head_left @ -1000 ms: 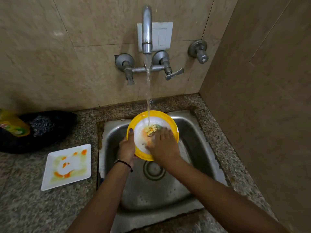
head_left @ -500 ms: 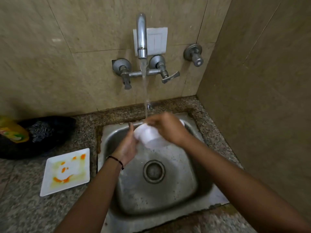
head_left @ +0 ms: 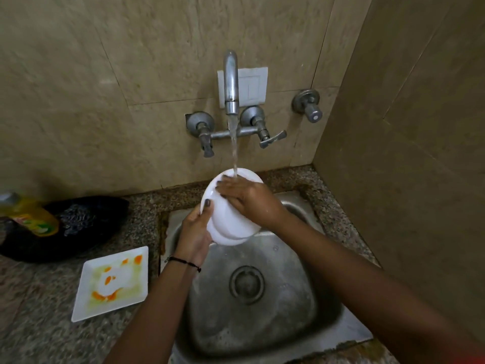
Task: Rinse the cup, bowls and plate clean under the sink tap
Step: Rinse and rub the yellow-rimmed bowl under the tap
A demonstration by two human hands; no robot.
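A bowl [head_left: 227, 227] is held upside down over the steel sink [head_left: 262, 321], its white underside facing me. Water runs from the tap [head_left: 231, 82] onto its upper edge. My left hand [head_left: 195, 232] grips the bowl's left rim, thumb on the white underside. My right hand [head_left: 249, 197] lies flat on the underside with fingers straight, right under the stream. A square white plate [head_left: 112, 282] smeared with orange and yellow sauce lies on the counter left of the sink.
A black cloth or bag [head_left: 68, 227] with a steel scrubber and a yellow bottle [head_left: 31, 216] sit on the granite counter [head_left: 39, 337] at the left. Tiled walls close in behind and to the right. A drain [head_left: 246, 284] sits mid-sink.
The bowl was face up showing its yellow rim and food residue; it has been turned over and raised under the stream. My right hand moved from its inside to its white underside.
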